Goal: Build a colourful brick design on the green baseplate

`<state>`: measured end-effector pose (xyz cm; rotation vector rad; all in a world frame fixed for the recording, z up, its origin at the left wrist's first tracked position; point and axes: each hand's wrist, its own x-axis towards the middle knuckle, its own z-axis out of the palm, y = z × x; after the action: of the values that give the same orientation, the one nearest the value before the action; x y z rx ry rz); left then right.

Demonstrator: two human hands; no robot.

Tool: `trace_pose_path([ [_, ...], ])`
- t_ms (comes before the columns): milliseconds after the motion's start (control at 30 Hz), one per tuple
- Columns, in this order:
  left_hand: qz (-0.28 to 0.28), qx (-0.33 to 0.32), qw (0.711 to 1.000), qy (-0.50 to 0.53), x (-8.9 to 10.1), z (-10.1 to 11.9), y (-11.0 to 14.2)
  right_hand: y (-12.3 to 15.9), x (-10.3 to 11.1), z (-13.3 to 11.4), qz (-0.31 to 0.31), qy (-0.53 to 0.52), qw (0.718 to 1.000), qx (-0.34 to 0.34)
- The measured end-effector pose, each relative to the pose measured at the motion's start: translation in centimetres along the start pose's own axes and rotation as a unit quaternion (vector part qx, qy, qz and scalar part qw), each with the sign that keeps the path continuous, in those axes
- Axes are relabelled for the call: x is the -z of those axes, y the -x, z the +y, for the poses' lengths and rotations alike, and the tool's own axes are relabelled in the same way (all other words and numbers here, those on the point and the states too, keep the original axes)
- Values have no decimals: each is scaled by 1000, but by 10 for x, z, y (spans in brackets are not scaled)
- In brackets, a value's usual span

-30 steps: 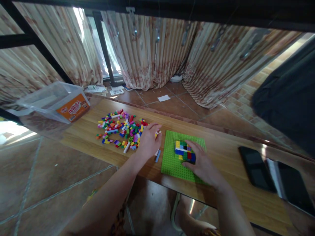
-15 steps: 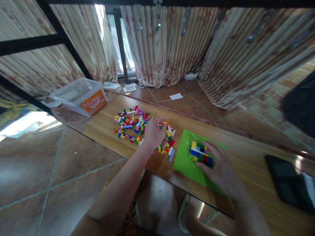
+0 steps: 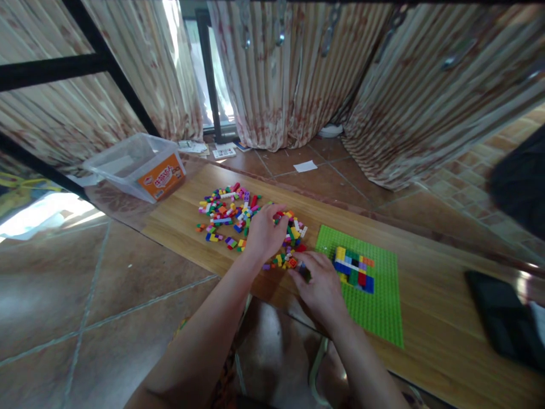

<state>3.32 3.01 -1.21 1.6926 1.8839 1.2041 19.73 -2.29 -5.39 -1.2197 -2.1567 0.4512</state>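
Note:
Over the right half of a pile of loose toy bricks (image 3: pixel 221 220), my left hand (image 3: pixel 267 228) hovers with its fingers curved and the thumb apart from them. Nothing plainly shows in its grasp. At the pile's near right edge, my right hand (image 3: pixel 315 279) reaches down, thumb and fingers spread around a few small bricks that they partly hide. Right of it lies a green baseplate (image 3: pixel 378 318). Attached to the plate is a flat block of joined bricks (image 3: pixel 354 270) in yellow, blue, white, green, red and orange.
A clear plastic bin (image 3: pixel 136 167) with an orange label stands at the left end of the wooden table (image 3: pixel 187 241). Toward the right end lies a dark flat object (image 3: pixel 502 318). Papers (image 3: pixel 305 166) lie on the tiled floor beyond, below striped curtains (image 3: pixel 293 74).
My right hand has left the joined bricks on the baseplate and moved left to the pile's edge. The baseplate has turned slightly. My left hand stays over the pile.

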Motion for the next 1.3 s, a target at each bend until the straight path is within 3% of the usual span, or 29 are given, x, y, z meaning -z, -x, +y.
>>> trace_pose_path([
  [233, -26, -4, 1000, -6, 1, 0, 0, -8, -9, 0, 6, -9, 1000, 15],
  [467, -36, 2, 999, 4, 2, 2, 1, -6, -1, -5, 8, -46, 999, 6],
  [1100, -74, -15, 995, -66, 6, -5, 0, -7, 12, 20, 62, 3, 996, -65],
  [1300, -132, -22, 988, -77, 10, -10, 3, -6, 7, 21, 33, 0, 998, -55],
])
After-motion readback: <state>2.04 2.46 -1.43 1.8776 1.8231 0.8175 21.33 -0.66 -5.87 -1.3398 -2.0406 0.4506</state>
